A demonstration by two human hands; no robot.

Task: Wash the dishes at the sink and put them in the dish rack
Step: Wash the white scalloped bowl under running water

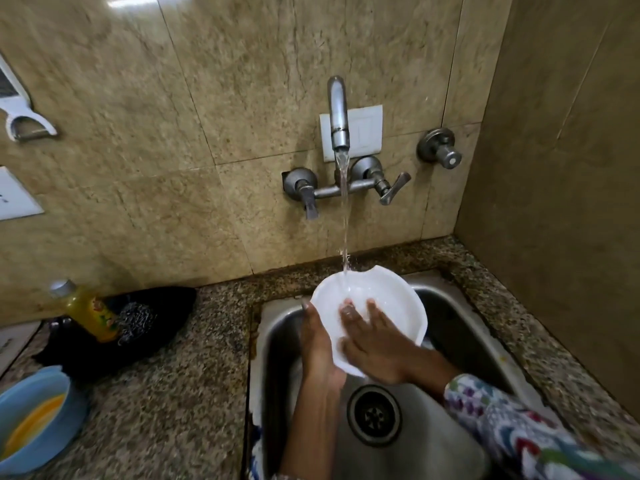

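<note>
A white plate [391,299] is held tilted over the steel sink [460,327], under the stream of water running from the wall tap [338,114]. My left hand [320,344] grips the plate's left edge from behind. My right hand [372,341] lies flat on the plate's face, fingers spread, with water splashing over the fingertips. The sink's drain [374,415] shows below the hands. No dish rack is in view.
On the granite counter [194,375] to the left stand a yellow soap bottle [88,311], a steel scrubber [135,320] on a black cloth, and a blue bowl [33,420] with yellowish liquid. A wall valve [440,150] sits right of the tap. A tiled wall closes the right side.
</note>
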